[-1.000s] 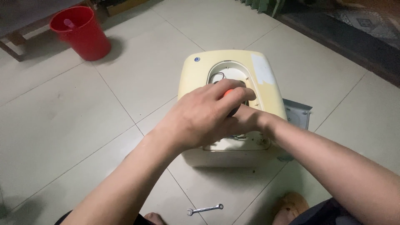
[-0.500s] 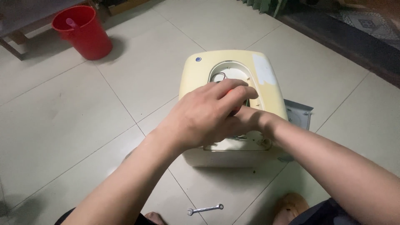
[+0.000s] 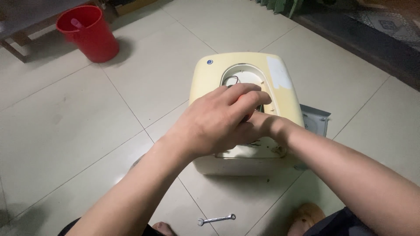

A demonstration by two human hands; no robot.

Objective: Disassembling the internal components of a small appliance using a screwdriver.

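A cream, box-shaped appliance [image 3: 210, 76] lies on the tiled floor with an oval opening [image 3: 245, 74] in its top face, and thin wires show inside. My left hand [image 3: 214, 122] rests over this opening, its fingers closed around a tool with a red-orange handle [image 3: 242, 98] that peeks out between them. My right hand [image 3: 262, 124] reaches in from the right. Only its wrist shows, because it is tucked under the left hand against the appliance. What the right hand's fingers hold is hidden.
A red bucket [image 3: 89, 35] stands at the far left beside a wooden bench leg [image 3: 15, 48]. A small metal wrench [image 3: 216, 219] lies on the floor near my feet. A grey metal plate [image 3: 316, 120] sticks out behind the appliance's right side. A dark mat [image 3: 372, 39] is at the far right.
Both hands stay at the opening. The left hand's fingers have closed slightly more over the red handle, so less of it shows.
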